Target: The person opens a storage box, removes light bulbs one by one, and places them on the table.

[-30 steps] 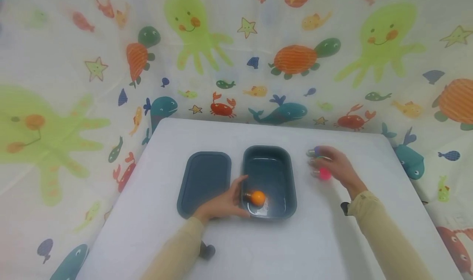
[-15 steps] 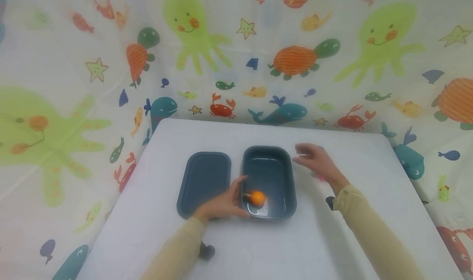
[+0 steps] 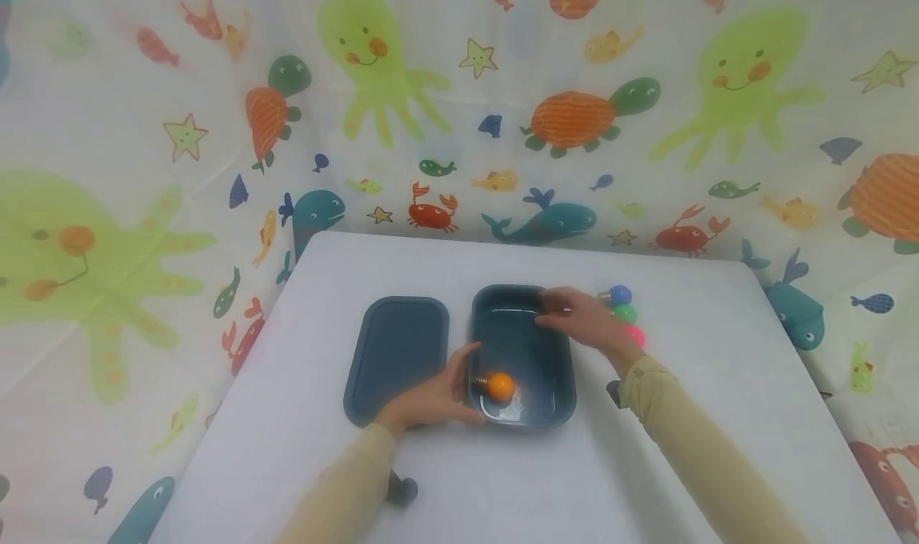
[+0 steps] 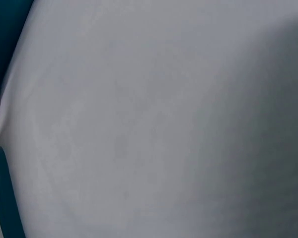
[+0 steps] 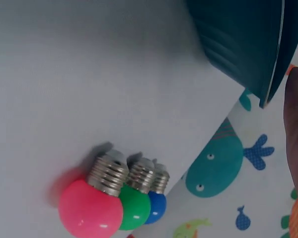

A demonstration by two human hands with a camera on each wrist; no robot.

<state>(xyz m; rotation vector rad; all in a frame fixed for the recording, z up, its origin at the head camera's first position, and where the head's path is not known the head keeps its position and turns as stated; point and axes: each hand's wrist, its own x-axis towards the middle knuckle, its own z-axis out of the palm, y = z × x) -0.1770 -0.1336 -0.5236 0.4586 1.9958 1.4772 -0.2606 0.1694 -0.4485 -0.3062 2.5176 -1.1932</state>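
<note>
A dark blue-grey rectangular container (image 3: pixel 562 384) stands on the table, with an orange light bulb (image 3: pixel 500 386) lying inside near its left wall. My left hand (image 3: pixel 434 392) rests against the container's left side, thumb at the near corner and fingertips at the rim. Over the far right rim is my right hand (image 3: pixel 580 319), thumb and fingers apart, nothing visible between them. To its right lie a blue bulb (image 3: pixel 621 294), a green bulb (image 3: pixel 625 313) and a pink bulb (image 3: pixel 635 337), their metal bases pointing left. The right wrist view shows the pink bulb (image 5: pixel 91 210) nearest.
Left of the container lies a flat lid (image 3: pixel 402 348) of the same colour, partly behind my left hand. The white table (image 3: pixel 517 480) ends at a curtain (image 3: pixel 459 89) printed with sea animals, at the back and sides.
My right hand has moved left from above the three bulbs to the container's far right rim, uncovering the bulbs on the table. The left hand and the orange bulb have stayed put.
</note>
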